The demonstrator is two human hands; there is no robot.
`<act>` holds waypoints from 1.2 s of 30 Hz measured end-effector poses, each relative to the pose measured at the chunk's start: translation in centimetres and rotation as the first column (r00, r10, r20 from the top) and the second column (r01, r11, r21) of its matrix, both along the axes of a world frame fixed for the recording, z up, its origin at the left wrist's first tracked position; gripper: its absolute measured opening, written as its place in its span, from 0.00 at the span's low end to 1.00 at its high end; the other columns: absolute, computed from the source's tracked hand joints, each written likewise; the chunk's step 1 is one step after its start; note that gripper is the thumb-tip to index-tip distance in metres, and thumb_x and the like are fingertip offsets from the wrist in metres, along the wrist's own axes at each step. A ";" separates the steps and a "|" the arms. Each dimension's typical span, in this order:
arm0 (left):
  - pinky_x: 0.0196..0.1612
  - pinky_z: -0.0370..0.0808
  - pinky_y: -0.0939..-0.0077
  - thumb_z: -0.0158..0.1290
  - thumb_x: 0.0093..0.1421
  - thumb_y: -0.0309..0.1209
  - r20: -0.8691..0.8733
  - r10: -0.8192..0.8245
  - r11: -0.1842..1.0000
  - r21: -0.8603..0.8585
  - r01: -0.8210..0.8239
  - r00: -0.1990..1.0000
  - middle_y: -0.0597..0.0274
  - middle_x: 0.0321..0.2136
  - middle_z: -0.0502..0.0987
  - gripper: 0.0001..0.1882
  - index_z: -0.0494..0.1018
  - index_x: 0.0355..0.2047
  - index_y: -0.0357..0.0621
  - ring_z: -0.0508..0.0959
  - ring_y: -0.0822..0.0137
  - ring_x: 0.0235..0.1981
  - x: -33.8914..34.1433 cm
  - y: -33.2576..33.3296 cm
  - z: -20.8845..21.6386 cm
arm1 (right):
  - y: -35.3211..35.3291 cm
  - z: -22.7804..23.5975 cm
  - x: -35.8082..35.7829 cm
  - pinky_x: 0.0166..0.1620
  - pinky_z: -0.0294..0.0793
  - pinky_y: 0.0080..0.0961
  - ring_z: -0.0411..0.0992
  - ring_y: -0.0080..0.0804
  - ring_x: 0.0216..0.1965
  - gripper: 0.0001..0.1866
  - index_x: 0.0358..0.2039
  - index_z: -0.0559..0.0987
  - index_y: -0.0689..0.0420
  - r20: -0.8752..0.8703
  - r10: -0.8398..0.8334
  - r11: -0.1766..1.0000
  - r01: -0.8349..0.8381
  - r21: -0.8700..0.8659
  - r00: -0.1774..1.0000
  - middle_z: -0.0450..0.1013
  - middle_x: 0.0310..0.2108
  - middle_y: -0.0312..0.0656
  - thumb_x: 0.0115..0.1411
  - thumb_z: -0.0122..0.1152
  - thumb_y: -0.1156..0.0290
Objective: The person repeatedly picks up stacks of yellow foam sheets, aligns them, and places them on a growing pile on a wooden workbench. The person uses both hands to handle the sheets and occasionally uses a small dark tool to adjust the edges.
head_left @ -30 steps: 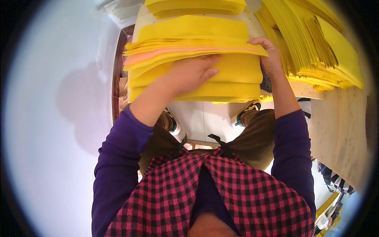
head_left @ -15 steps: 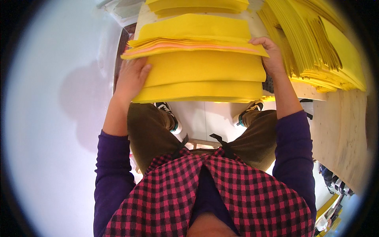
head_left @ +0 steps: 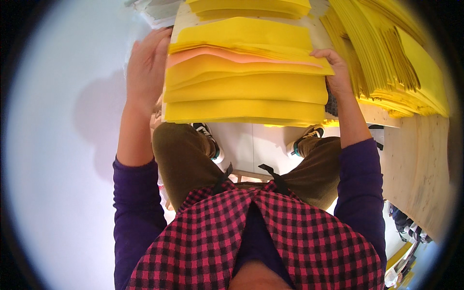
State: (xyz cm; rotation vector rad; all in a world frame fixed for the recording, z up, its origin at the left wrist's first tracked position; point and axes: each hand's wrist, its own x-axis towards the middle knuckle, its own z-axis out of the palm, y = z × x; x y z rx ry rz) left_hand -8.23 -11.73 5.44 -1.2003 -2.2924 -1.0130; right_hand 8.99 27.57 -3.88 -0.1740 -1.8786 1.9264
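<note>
In front of me lies a stack of soft yellow sheets (head_left: 246,89), felt-like or cloth-like, with folded near edges. A pinkish-orange sheet (head_left: 232,56) shows between the yellow layers. My right hand (head_left: 337,72) is closed on the right edge of the upper yellow sheets, thumb and forefinger pinching it. Beside the stack's left edge is my left hand (head_left: 147,65), its fingers stretched out and pointing away from me. I see nothing in it; whether its fingertips touch the stack, I cannot tell.
Another yellow pile (head_left: 249,8) sits at the far end of the wooden table. Thick bundles of yellow sheets (head_left: 372,53) lie at the right, by a bare wooden board (head_left: 415,159). A white wall (head_left: 58,145) rises on the left. My legs are under the stack's near edge.
My left hand has let go of the sheets' left edge and moved away from me, outside the stack. The upper sheets' left side has dropped flat. My right hand keeps its pinch.
</note>
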 end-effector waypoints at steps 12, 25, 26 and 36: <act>0.54 0.64 0.56 0.37 0.67 0.45 0.070 0.139 0.817 -0.571 -0.075 0.988 0.52 0.41 0.78 0.22 0.76 0.43 0.43 0.75 0.48 0.43 0.5 6.1 -1.0 | -0.3 -0.3 0.3 0.48 0.72 0.21 0.73 0.25 0.40 0.06 0.35 0.77 0.60 -0.057 -0.003 0.999 0.005 0.033 0.998 0.76 0.39 0.39 0.55 0.62 0.80; 0.59 0.62 0.53 0.46 0.63 0.34 0.030 0.075 0.956 -0.285 -0.064 0.997 0.48 0.48 0.74 0.16 0.71 0.48 0.40 0.69 0.49 0.55 0.7 1.6 -6.9 | -0.2 -0.4 0.2 0.48 0.73 0.22 0.74 0.27 0.41 0.06 0.35 0.77 0.60 -0.078 0.016 1.000 -0.017 -0.003 0.997 0.76 0.39 0.40 0.55 0.61 0.80; 0.60 0.60 0.53 0.46 0.63 0.33 0.044 0.070 0.961 -0.270 -0.056 0.997 0.48 0.50 0.73 0.17 0.71 0.49 0.40 0.68 0.49 0.56 0.7 1.5 -7.2 | -0.1 -0.3 0.3 0.48 0.73 0.22 0.74 0.27 0.41 0.06 0.34 0.77 0.60 -0.079 0.022 0.999 -0.020 0.031 0.997 0.76 0.39 0.40 0.55 0.61 0.80; 0.62 0.59 0.53 0.47 0.61 0.32 0.010 0.076 0.951 -0.300 -0.070 0.997 0.47 0.51 0.72 0.17 0.71 0.49 0.38 0.68 0.48 0.56 0.6 1.6 -6.5 | 0.3 0.6 1.0 0.48 0.72 0.21 0.73 0.26 0.40 0.03 0.32 0.78 0.61 -0.031 0.041 0.991 -0.037 0.126 0.999 0.76 0.37 0.39 0.56 0.61 0.81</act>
